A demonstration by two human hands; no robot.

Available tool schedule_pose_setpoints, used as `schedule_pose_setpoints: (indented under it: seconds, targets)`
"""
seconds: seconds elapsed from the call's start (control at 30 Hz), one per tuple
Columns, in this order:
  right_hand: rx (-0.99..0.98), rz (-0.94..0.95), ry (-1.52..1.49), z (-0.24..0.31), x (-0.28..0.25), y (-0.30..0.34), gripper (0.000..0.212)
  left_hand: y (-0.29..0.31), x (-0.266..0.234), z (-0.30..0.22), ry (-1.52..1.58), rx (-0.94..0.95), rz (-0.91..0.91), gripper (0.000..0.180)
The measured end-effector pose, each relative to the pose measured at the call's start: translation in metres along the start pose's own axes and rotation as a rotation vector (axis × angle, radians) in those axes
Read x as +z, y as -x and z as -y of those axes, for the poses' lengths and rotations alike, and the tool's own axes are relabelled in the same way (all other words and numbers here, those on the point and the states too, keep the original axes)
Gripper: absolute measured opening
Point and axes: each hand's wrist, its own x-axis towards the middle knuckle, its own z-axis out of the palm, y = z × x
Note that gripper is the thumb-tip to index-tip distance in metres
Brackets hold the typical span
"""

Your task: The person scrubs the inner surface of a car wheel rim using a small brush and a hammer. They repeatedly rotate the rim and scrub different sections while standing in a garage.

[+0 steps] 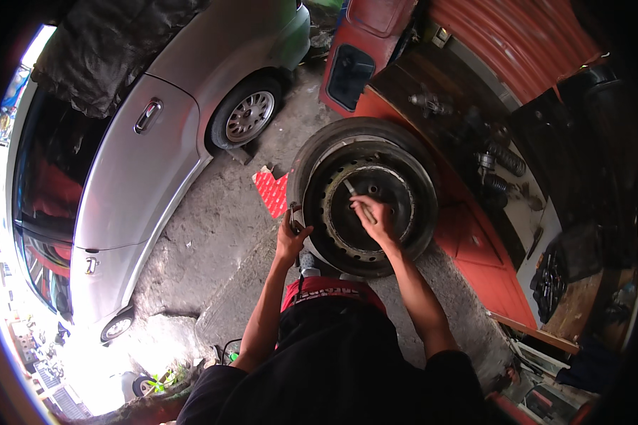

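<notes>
A black steel wheel rim point(326, 225) with a tyre point(411, 138) on it lies face up in front of me. My right hand point(377, 221) is over the rim, its fingers closed round a slim brush-like tool point(350, 188). The tool's pale tip points at the far left of the rim's inner ring; whether it touches cannot be seen. At the left edge of the tyre my left hand point(290, 237) is closed on a small, dark-edged object point(295, 210). Its fingers partly cover that object, so its kind is unclear.
A silver car point(138, 184) stands on the left. Beside the tyre, a red patterned piece of card point(271, 190) lies on the concrete floor point(184, 248). A red cabinet point(478, 248) is on the right, with shock absorbers point(507, 159) and dark parts on top. A red vehicle door point(351, 67) stands behind.
</notes>
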Motion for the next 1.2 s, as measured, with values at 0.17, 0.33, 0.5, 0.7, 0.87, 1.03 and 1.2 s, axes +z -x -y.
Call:
schedule_pose_setpoints:
  seconds: [0.17, 0.33, 0.5, 0.7, 0.87, 1.03, 1.2]
  targets:
    - [0.030, -0.284, -0.184, 0.007, -0.004, -0.010, 0.017, 0.000, -0.001, 0.008, 0.058, 0.062, -0.030, 0.059]
    - [0.009, -0.110, -0.020, 0.000, 0.004, 0.001, 0.017, -0.001, -0.007, 0.002, -0.034, -0.200, 0.061, 0.027]
    - [0.041, -0.401, -0.020, -0.004, -0.006, -0.006, 0.017, -0.003, -0.004, 0.011, -0.039, -0.177, 0.067, 0.032]
    - [0.072, -0.512, -0.255, -0.013, 0.001, -0.003, 0.018, -0.010, 0.004, 0.012, 0.021, -0.019, 0.044, 0.023]
    - [0.050, -0.113, 0.114, 0.017, 0.018, 0.002, 0.016, -0.019, -0.002, 0.021, 0.196, -0.073, 0.024, 0.028]
    - [0.076, -0.632, -0.083, -0.006, -0.003, -0.005, 0.015, -0.022, -0.009, 0.020, 0.236, -0.103, 0.016, 0.022]
    - [-0.046, -0.227, 0.086, 0.003, 0.010, 0.007, 0.017, -0.023, -0.010, 0.033, 0.152, -0.124, 0.021, 0.020]
